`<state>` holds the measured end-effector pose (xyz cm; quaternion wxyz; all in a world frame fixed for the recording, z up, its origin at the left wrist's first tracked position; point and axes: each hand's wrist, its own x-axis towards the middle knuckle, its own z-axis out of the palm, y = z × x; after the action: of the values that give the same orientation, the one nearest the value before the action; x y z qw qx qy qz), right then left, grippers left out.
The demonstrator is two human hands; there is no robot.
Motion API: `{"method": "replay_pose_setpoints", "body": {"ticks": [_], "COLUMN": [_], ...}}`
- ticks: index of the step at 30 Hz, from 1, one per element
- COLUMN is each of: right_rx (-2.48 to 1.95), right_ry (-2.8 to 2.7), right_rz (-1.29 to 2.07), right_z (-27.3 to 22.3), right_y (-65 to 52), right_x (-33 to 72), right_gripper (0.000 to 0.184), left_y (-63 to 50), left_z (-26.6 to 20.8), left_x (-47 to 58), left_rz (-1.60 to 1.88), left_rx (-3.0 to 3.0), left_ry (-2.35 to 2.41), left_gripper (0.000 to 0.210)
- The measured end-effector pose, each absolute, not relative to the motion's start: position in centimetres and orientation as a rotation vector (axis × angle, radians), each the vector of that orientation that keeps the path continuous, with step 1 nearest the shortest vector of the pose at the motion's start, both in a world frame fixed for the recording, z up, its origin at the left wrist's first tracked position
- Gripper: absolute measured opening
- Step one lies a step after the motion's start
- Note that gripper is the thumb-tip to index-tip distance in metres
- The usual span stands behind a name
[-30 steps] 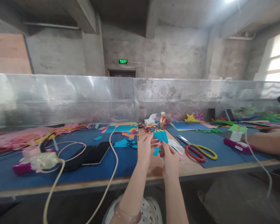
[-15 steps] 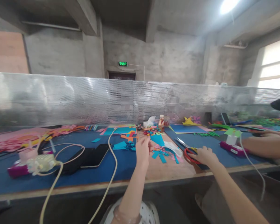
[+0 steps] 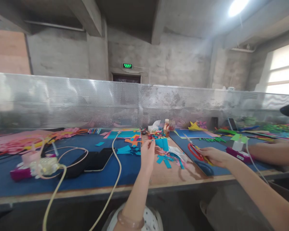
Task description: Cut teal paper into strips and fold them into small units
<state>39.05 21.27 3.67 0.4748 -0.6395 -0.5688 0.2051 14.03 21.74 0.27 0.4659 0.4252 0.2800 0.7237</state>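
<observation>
My left hand is closed in a pinch at the left edge of a blue piece of paper, above the middle of the table. To the right, my right hand grips scissors by their red and yellow handles. Their blades point up and away to the left, apart from the paper; how far they are spread is hard to tell. Below the blue paper lie blue strips and small pink scraps. A white sheet rests beside them.
A bottle stands behind the scraps. On the left are a phone, a cable and a magenta power block. Coloured sheets lie further back, before a perforated metal screen. At right, another person's arm rests near a second power block.
The scissors have come up off the table in my right hand, with the handles turned toward me. My left hand has barely moved, and the blue paper sits slightly further left.
</observation>
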Motion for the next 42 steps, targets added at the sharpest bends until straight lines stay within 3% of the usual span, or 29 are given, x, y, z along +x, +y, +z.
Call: {"method": "replay_pose_setpoints", "body": {"ticks": [6,14,18,21,25,28,37,42], "right_rx": [-1.247,-0.634,-0.302,-0.370,-0.607,-0.726,-0.956,-0.954], "right_ry": [-1.420,-1.123,-1.126,-1.222,-1.239,-1.261,-1.366,-1.375], "right_rz": [1.026,1.547,1.724,1.623,1.311,1.146,0.834,0.902], "right_z": [1.7,-0.8,-1.1,-1.0,-1.7,-2.8,-2.8,-2.0], "right_y": [17.8,16.0,15.9,15.8,16.3,16.9,15.1,14.5], "right_x": [35.2,30.2,28.4,26.9,25.5,24.8,22.8,22.2], "right_gripper": [0.039,0.033,0.046,0.036,0.027,0.021,0.025,0.027], "left_y": [21.5,21.6,21.1,20.2,18.8,17.8,16.1,15.9], "left_z": [0.5,1.6,2.6,3.6,5.1,5.8,6.8,6.8], "left_x": [13.7,13.5,12.6,11.7,11.1,11.2,11.3,11.4], "left_rz": [1.858,1.911,1.980,2.077,2.091,2.030,2.026,2.007], "left_rx": [1.058,1.072,1.090,1.205,1.436,1.469,1.404,1.429], "left_ry": [0.675,0.605,0.610,0.589,0.716,0.740,0.766,0.794], "left_gripper": [0.014,0.018,0.037,0.054,0.025,0.021,0.033,0.033]}}
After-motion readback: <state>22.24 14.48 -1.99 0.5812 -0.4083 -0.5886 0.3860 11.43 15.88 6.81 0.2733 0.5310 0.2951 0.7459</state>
